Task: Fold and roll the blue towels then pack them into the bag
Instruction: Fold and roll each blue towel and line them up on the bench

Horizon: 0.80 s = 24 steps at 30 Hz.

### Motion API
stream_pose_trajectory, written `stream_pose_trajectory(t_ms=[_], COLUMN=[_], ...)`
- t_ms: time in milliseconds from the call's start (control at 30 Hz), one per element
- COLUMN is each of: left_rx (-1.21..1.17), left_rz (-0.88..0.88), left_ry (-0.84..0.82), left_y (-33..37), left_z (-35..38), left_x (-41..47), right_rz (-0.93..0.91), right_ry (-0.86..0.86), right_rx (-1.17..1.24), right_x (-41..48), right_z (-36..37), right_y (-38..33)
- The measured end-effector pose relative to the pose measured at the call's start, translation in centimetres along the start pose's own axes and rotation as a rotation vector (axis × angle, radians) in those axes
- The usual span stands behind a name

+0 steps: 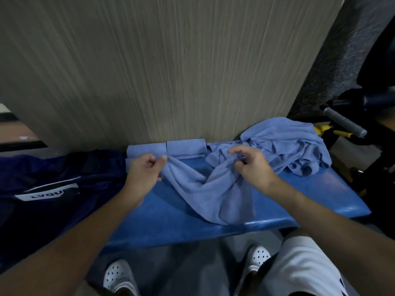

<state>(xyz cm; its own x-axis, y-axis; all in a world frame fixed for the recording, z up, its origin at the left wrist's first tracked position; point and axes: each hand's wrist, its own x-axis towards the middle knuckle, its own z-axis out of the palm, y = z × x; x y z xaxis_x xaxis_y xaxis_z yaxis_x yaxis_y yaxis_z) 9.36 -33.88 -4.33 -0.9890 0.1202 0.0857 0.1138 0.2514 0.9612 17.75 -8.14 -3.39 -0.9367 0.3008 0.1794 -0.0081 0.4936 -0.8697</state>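
Navy bag [42, 178] is slumped at the left end of the blue padded bench [171, 221]. A white label [48, 194] on it reads "LVQU", with the rest cut off. The bag's inside is too dark, so its contents cannot be told.

One loose blue towel [213, 195] is held over the bench middle. Its bunched end is pinched by the left hand [145, 167] between thumb and curled fingers. The other end is gripped by the right hand [250, 165], fingers curled into the cloth. The towel sags between the hands and is draped down to the front edge of the bench.

Two rolled towels [145, 151] [186, 147] are laid end to end against the wall panel, just behind the left hand. A crumpled towel pile [288, 146] is heaped at the far right of the bench.

Right fingertips are buried in folds. A further folded edge is partly hidden by the left hand, and what it is cannot be told. The whole frame is slightly motion-blurred. A dark exercise machine at right is mostly in shadow and cut off. Only a grey grip handle [344, 122] and yellow parts [322, 130] can be made out.

The bench top is smooth blue vinyl. It is backed by a beige wood-grain panel [171, 71]. Below the bench, grey floor, white perforated clogs [116, 274] and white shorts [299, 270] are seen.
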Motion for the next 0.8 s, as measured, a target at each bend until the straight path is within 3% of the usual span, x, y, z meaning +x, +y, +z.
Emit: stream_pose_trajectory(t_ms=[200,400,500,600,733,800], left_rx=[-0.048,-0.076,-0.083,-0.071,-0.117,-0.151], left_rz=[0.06,0.049,0.075,0.056,-0.06,-0.118], left_ry=[0.154,0.188,0.221,0.203,0.125,0.069], left_y=[3.6,7.6,9.4,10.4,11.1,11.1], left_z=[-3.8,-6.3,-7.4,-8.7,-9.7,-9.6], left_x=[1.6,1.6,1.1,1.1,0.7,0.4], right_rz=[0.143,0.053,0.048,0.036,0.007,0.014], right_ry=[0.216,0.317,0.277,0.083,0.015,0.035], right_rx=[0.276,0.335,0.368,0.418,0.093,0.066], right_x=[0.5,0.5,0.9,1.1,0.4,-0.1], right_z=[-3.2,-5.4,-6.2,-6.6,-6.4,-6.5], right_y=[-4.2,-7.6,-8.5,-8.8,-8.9,-8.8])
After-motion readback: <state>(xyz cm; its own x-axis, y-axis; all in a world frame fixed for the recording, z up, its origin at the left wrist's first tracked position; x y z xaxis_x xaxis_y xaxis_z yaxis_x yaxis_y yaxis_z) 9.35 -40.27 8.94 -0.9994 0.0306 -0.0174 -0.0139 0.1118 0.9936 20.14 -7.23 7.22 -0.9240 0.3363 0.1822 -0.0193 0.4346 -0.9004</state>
